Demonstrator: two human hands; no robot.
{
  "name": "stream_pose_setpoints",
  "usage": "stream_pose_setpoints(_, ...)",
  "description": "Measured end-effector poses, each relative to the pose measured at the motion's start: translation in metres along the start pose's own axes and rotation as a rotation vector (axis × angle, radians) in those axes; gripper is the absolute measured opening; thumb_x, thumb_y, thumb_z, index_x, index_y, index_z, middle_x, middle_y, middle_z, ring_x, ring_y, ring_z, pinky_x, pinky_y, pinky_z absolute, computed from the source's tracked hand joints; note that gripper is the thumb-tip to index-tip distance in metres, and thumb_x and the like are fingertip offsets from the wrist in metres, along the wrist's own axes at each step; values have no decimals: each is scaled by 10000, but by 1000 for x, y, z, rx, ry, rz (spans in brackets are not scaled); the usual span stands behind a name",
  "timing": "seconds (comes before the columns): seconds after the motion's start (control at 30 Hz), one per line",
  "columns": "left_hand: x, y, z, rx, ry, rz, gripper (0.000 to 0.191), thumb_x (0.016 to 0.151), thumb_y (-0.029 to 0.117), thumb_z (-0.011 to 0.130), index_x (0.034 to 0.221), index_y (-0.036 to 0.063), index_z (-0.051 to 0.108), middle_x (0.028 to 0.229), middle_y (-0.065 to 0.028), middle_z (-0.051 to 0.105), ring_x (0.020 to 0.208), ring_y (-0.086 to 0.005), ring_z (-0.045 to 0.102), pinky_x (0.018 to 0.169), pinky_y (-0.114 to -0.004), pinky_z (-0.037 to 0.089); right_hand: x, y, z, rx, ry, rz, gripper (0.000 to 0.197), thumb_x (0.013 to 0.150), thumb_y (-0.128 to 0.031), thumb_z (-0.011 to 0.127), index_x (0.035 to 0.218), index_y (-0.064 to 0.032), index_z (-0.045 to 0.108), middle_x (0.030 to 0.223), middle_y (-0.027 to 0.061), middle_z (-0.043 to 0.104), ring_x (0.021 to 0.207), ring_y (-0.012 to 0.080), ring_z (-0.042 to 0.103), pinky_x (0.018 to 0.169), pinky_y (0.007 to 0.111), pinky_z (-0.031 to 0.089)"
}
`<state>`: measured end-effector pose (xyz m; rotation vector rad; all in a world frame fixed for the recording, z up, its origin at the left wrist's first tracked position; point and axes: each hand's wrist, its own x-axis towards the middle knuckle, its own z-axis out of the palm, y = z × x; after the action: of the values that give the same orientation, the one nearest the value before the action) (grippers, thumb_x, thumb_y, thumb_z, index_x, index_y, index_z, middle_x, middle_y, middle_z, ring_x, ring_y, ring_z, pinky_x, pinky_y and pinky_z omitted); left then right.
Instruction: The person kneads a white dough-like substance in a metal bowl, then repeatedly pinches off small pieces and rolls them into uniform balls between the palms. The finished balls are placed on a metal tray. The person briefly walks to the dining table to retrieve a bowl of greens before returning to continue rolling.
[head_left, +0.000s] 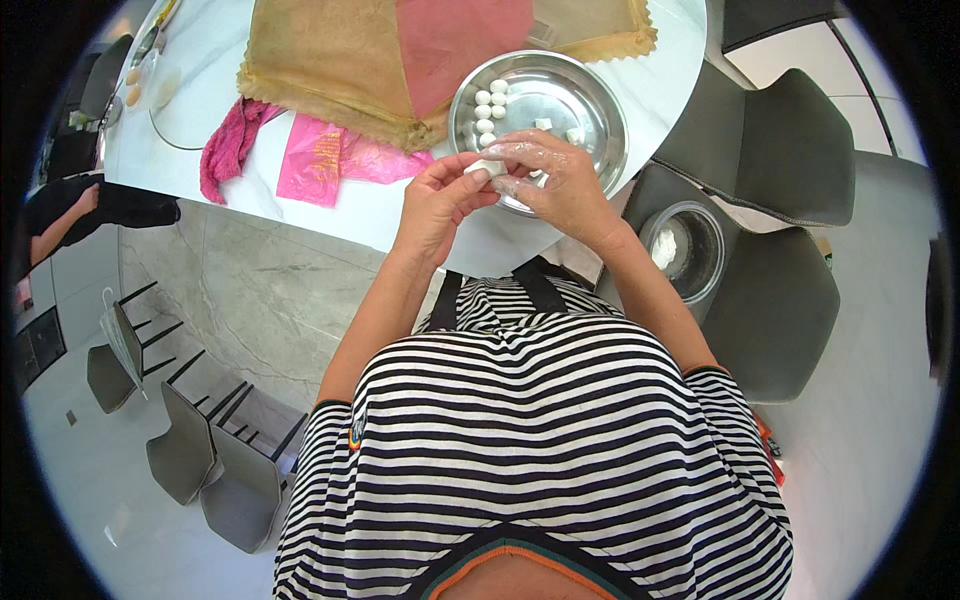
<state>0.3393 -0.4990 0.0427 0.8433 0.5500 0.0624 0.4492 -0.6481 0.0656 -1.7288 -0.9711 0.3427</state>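
Between both hands, over the near rim of a round steel basin (616, 112), is a piece of white dough (487, 168). My left hand (448, 191) pinches it with thumb and fingertips. From the other side, the flour-dusted fingers of my right hand (559, 180) close on the same piece. Several smooth white dough balls (484, 112) sit in two rows at the basin's left. Rougher dough chunks, one being a small white cube (543, 124), lie nearer its middle and right. My right hand hides part of the basin floor.
A pink plastic bag (309, 161) and a magenta cloth (229, 146) lie on the white table (247, 225). Behind them spreads a yellow-and-pink cover (337, 60). On a grey chair (780, 315) at right stands a clear tub (718, 255) holding white dough (664, 249). Another person's arm (64, 225) shows at far left.
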Motion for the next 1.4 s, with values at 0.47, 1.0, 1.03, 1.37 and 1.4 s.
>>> stream_pose_setpoints(0.47, 5, 2, -9, -256, 0, -110, 282, 951, 157, 609, 1192, 13, 578, 1030, -104, 672, 912, -188, 668, 831, -343, 582, -1, 1, -10, 742, 186, 645, 277, 867, -26, 662, 1140, 21, 651, 1037, 95, 674, 877, 150, 656, 783, 284, 549)
stream_pose_setpoints(1.0, 18, -14, 39, -394, -145, -219, 429, 1037, 296, 372, 1385, 48, 414, 1377, -106, 498, 1265, -256, 501, 1072, -426, 421, 30, -13, 9, -599, 86, -340, 556, 739, -376, 705, 1223, -121, 606, 1299, 140, 520, 1294, 354, 408, 1108, 562, 251)
stream_pose_setpoints(1.03, 15, -13, 45, -437, -128, -223, 444, 1037, 306, 363, 1395, 48, 401, 1392, -104, 487, 1285, -254, 485, 1083, -434, 409, 24, -3, 16, -555, 60, -330, 554, 743, -381, 698, 1222, -117, 608, 1311, 141, 518, 1304, 357, 403, 1112, 567, 243)
stream_pose_setpoints(1.37, 10, -1, 50, -509, -256, -82, 717, 999, 525, 328, 1515, 41, 211, 1583, -165, 190, 1469, -336, 170, 1205, -470, 139, 34, 21, 15, -478, -146, -310, 514, 866, -254, 556, 1369, -154, 525, 1486, 149, 391, 1424, 362, 274, 1158, 581, 156)
stream_pose_setpoints(1.4, 16, -5, 43, -515, -304, -54, 718, 996, 520, 341, 1516, 43, 208, 1581, -165, 193, 1468, -332, 174, 1203, -469, 147, 26, 11, 15, -430, -210, -313, 529, 865, -249, 546, 1385, -161, 510, 1496, 147, 378, 1424, 362, 275, 1167, 562, 154)
